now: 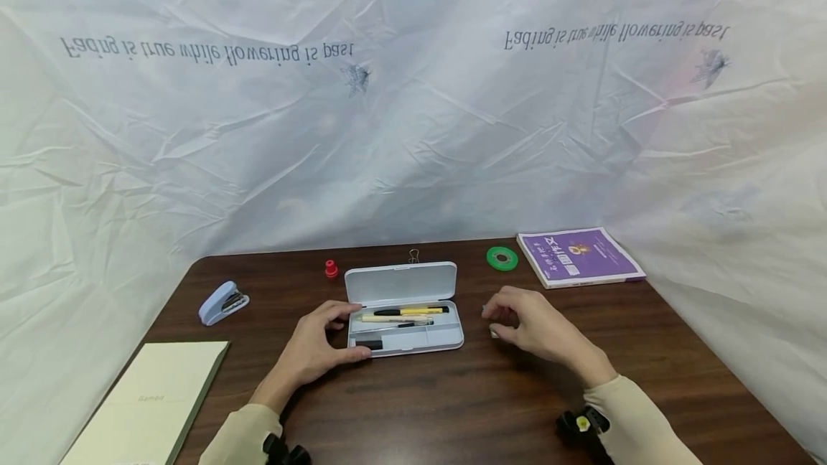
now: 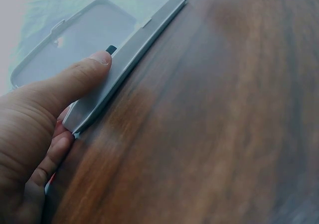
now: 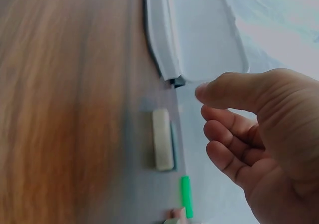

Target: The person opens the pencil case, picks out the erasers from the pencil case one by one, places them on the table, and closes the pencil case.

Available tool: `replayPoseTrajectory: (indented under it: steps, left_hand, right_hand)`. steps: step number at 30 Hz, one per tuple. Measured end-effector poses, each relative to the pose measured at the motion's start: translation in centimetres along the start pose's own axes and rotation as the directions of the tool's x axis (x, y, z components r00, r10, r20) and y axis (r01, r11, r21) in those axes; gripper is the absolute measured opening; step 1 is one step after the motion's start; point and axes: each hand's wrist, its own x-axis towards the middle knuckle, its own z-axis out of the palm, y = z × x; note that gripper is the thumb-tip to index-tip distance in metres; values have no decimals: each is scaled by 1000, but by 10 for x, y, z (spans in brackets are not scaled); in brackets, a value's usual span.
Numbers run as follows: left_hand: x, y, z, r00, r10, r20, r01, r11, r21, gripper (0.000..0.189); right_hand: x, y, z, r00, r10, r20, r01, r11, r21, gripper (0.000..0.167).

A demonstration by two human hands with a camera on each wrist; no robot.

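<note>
A light grey pencil case [image 1: 423,339] lies with its lid [image 1: 400,283] raised in the middle of the table. Inside are a yellow-and-black pen [image 1: 423,311], other slim pens and a small black piece [image 1: 370,344]. My left hand [image 1: 313,346] holds the case's left end, thumb along the front wall and fingers round the back corner. To the right of the case, my right hand [image 1: 533,321] hovers with loosely bent fingers, a gap showing between thumb and forefinger. A whitish eraser [image 3: 162,139] rests on the table below it, mostly hidden by that hand in the head view.
Behind the case are a red cap-like piece [image 1: 331,268], a binder clip [image 1: 413,256] and a green tape roll [image 1: 502,258]. A purple book [image 1: 581,257] lies back right. At left are a pale blue stapler [image 1: 222,303] and a cream notebook [image 1: 148,393].
</note>
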Motion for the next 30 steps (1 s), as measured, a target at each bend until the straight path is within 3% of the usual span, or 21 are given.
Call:
replayPoseTrajectory:
  steps: [9,16,30]
  left_hand:
    - [-1,-1,0,1000,-24,1,24,1000,7,77]
    - [-1,0,0,1000,-30,8,30,1000,2,77]
    - [0,0,0,1000,-11,2,11,1000,-5,76]
  right_hand:
    - [20,-34,0,997,-53,-49,56,997,61,22]
    - [45,-62,9,989,-135,-66,143,980,141,26]
    - [87,-104,60,975,-216,53,202,960,191,19]
